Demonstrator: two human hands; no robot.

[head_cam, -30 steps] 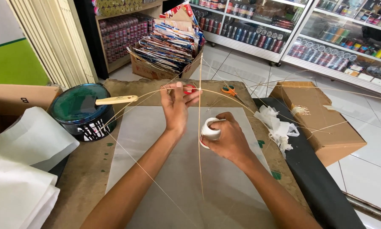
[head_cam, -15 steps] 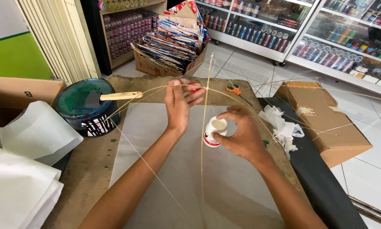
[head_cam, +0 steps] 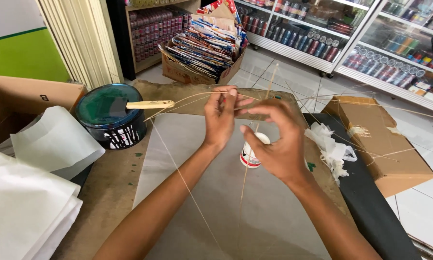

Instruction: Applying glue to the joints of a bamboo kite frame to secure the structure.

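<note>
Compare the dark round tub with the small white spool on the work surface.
The dark round tub is broad and squat with a green-smeared top; the small white spool is narrow and far smaller. A pale wooden handle lies across the tub; nothing rests on the spool. The tub stands off to the left; the spool stands just below the right hand. Both stand upright.

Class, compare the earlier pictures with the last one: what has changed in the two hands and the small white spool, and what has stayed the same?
The right hand let go of the small white spool, which now stands on the grey sheet, and rose toward the crossing of the thin sticks. The left hand keeps its grip at that crossing. The dark tub with its brush and the cardboard box stayed put.
</note>
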